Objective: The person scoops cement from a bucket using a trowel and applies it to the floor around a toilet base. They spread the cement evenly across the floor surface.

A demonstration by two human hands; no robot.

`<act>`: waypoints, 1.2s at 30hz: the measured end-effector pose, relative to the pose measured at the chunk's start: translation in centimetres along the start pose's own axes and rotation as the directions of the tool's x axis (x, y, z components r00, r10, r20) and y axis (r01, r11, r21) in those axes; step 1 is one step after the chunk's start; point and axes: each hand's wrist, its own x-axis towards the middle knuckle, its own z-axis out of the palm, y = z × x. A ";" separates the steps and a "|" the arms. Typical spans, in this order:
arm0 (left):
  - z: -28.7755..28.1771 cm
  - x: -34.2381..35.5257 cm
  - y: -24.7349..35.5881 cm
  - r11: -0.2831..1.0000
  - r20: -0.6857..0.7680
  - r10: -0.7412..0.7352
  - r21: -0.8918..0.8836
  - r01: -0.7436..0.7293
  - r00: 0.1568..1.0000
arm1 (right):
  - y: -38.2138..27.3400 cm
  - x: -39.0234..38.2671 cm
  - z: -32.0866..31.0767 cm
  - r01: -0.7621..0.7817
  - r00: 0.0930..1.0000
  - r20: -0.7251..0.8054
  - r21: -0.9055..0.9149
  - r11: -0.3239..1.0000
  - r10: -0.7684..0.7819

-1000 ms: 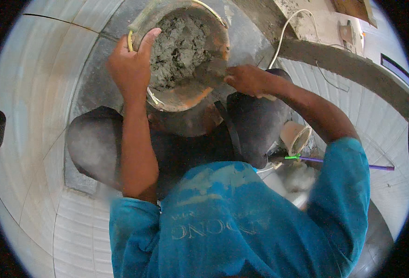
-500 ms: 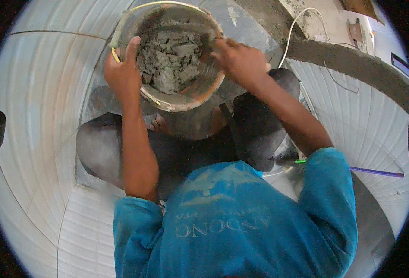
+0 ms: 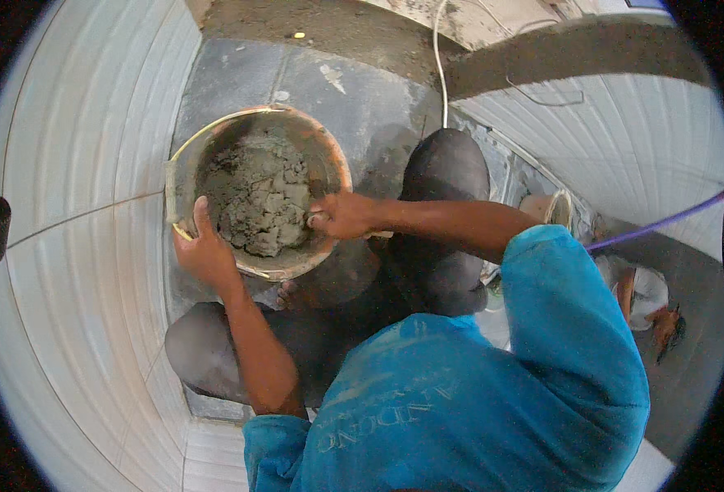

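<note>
A round bucket (image 3: 341, 156) stands on the floor before my crossed legs, with lumpy grey wet mortar (image 3: 268, 201) inside. My left hand (image 3: 206, 250) grips its near left rim, thumb over the edge and fingers outside, beside the yellowish wire handle (image 3: 183, 148). At the right side of the mortar, my right hand (image 3: 341, 216) is closed around what looks like a trowel. Only the pale end of its handle (image 3: 380, 235) sticks out behind the fist; the blade is hidden.
Grey tiles (image 3: 235, 74) lie beyond the bucket. Ribbed white wall panels (image 3: 75, 164) rise on the left, and others (image 3: 624, 156) on the right below a mortar-coated ledge (image 3: 583, 57). A white cable (image 3: 440, 66) hangs near my right knee. A purple pole (image 3: 657, 225) and a small container (image 3: 559, 209) are at right.
My view has swung, so the bucket appears lower and further left. My right hand has come from the bucket's far right rim toward its near right side. My left hand keeps its grip.
</note>
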 end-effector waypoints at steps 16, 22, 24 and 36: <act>0.2 0.6 -1.3 0.999 0.004 -0.047 0.015 0.047 0.999 | -2.5 -0.9 -1.2 0.022 0.996 -0.089 0.038 0.999 -0.018; 0.0 1.2 -0.5 0.993 -0.007 -0.047 0.112 0.047 0.999 | -0.3 -1.5 -5.0 -0.208 0.966 0.062 -0.388 0.898 0.251; 0.0 1.2 -0.6 1.000 -0.013 0.009 0.026 -0.009 1.000 | -0.9 -1.9 -7.0 -0.290 0.954 -0.061 -0.424 0.858 0.293; 0.3 0.6 -1.7 0.977 -0.056 -0.031 -0.211 0.018 0.998 | -1.1 -1.0 0.4 -0.163 0.983 0.053 -0.216 0.963 0.178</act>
